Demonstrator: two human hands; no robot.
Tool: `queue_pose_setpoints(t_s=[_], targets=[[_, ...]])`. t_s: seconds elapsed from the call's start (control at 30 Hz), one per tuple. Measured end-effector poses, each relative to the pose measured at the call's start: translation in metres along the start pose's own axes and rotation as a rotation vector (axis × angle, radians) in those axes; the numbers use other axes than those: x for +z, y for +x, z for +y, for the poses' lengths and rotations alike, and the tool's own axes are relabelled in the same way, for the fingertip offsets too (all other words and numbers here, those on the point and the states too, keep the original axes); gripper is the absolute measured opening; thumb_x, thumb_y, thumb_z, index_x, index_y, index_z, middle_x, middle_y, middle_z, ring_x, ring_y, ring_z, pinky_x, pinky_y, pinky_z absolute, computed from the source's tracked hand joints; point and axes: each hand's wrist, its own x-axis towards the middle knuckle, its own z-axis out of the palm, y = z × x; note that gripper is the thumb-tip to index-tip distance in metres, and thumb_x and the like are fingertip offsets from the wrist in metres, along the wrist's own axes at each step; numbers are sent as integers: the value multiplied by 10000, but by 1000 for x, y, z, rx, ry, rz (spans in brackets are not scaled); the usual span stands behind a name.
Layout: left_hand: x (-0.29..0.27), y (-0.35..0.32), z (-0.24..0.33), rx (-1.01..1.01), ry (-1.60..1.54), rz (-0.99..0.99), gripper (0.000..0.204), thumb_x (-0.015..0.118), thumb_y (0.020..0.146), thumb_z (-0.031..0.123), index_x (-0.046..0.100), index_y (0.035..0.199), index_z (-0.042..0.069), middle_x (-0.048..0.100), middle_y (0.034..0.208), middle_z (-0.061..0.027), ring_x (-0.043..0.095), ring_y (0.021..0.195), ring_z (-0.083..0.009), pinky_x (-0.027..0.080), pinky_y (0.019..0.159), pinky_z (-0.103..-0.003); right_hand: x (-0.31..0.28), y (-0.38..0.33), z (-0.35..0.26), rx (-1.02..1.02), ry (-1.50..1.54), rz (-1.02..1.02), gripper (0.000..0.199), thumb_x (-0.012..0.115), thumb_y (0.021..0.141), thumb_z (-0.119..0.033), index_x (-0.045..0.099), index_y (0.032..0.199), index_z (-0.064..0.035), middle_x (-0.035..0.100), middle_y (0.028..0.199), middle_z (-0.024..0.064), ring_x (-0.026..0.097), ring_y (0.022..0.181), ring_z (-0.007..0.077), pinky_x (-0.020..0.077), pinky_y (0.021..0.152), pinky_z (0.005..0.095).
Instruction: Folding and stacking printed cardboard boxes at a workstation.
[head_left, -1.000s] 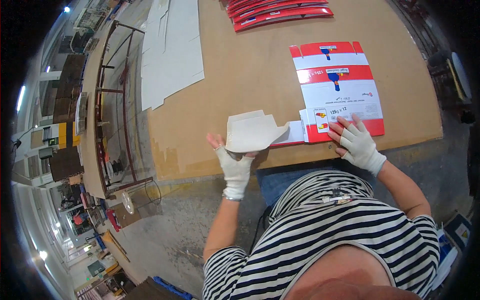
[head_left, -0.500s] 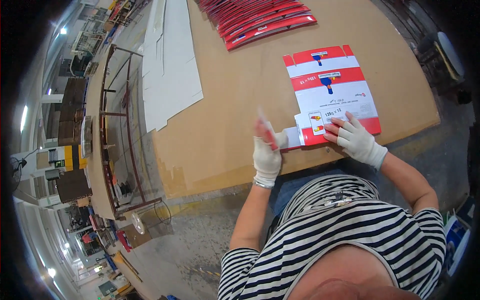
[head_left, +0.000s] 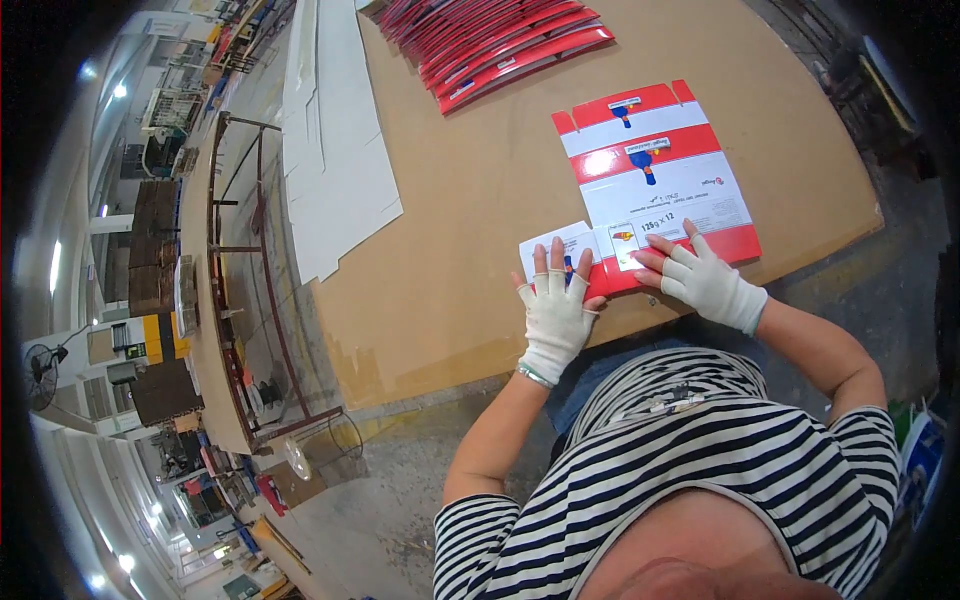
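Observation:
A flat red and white printed carton blank (head_left: 655, 170) lies on the brown cardboard-covered table (head_left: 470, 200). My left hand (head_left: 555, 310), in a white fingerless glove, presses flat with spread fingers on the blank's white end flap (head_left: 548, 247) near the table's front edge. My right hand (head_left: 705, 282), gloved the same way, rests flat on the blank's lower red edge, fingers pointing left toward the small printed flap. Neither hand grips anything.
A fanned stack of red carton blanks (head_left: 500, 40) lies at the table's far side. White sheets (head_left: 335, 150) lie on the left part. A metal rack (head_left: 250, 280) stands left of the table, with a concrete floor (head_left: 380, 480) below.
My left hand held a raised white flap a second ago; it has swung right and pressed the flap down flat onto the table. The right hand stayed on the blank.

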Motion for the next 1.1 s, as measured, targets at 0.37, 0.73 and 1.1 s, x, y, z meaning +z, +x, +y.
queue_pose_setpoints(t_s=[0.37, 0.73, 1.1], targets=[[-13, 6, 12, -69, 74, -136, 751, 610, 862, 500, 363, 1508, 208, 191, 1598, -182, 165, 1474, -400, 175, 1047, -743, 5, -2, -6, 39, 71, 42, 445, 564, 900, -282, 544, 1330, -168, 497, 1440, 82, 420, 1380, 273, 193, 1096, 716], [-23, 26, 19, -233, -239, -80, 763, 738, 783, 458, 473, 1433, 159, 338, 1479, -186, 232, 1420, -372, 122, 1141, -569, -3, 2, -1, 47, 148, 8, 448, 565, 887, -229, 535, 1329, -159, 515, 1421, 97, 475, 1332, 294, 243, 1086, 698], [-6, 140, -120, -355, -200, 447, 936, 795, 722, 374, 355, 1482, 52, 280, 1526, -258, 237, 1433, -382, 196, 1155, -488, -34, 88, 52, -7, 137, 36, 461, 545, 889, -217, 511, 1347, -178, 519, 1413, 46, 487, 1310, 227, 344, 1063, 604]])
